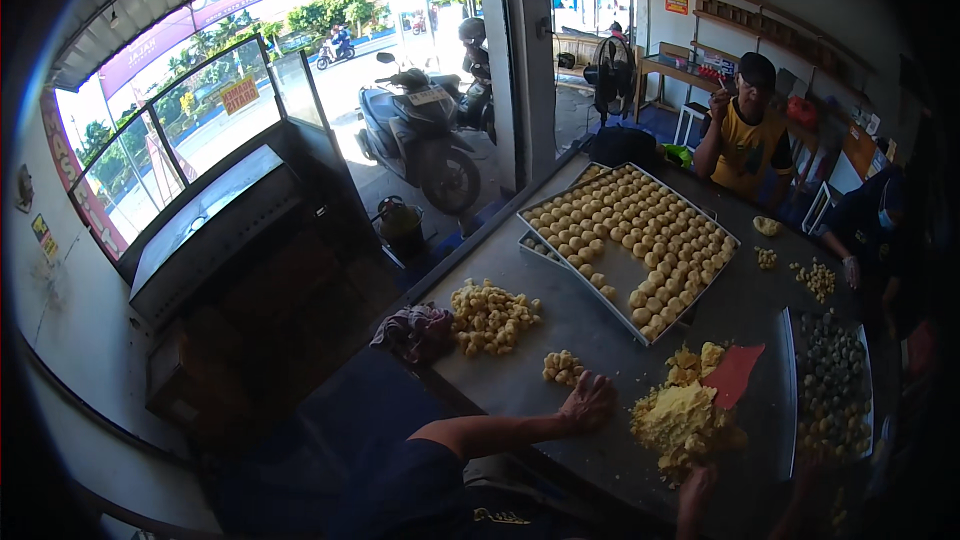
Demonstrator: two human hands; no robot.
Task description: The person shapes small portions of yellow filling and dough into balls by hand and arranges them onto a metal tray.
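Note:
My left hand [587,402] rests palm down on the grey work table [500,390] with curled fingers; whatever is under them is hidden. It is just below a small cluster of dough pieces [562,367]. A larger heap of dough pieces [495,318] lies beside a crumpled cloth [412,332]. My right hand [697,485] is low in the picture at the edge of a crumbly yellow heap [675,420], its fingers hard to make out. A red flat sheet [735,375] lies by the heap.
Stacked trays of dough balls [630,245] fill the table's far part. A tray of greenish pieces [830,380] lies right. A person in yellow [750,140] and another in dark clothes [865,240] are across and right. A scooter [430,140] stands outside, beyond a glass-topped cabinet [200,230].

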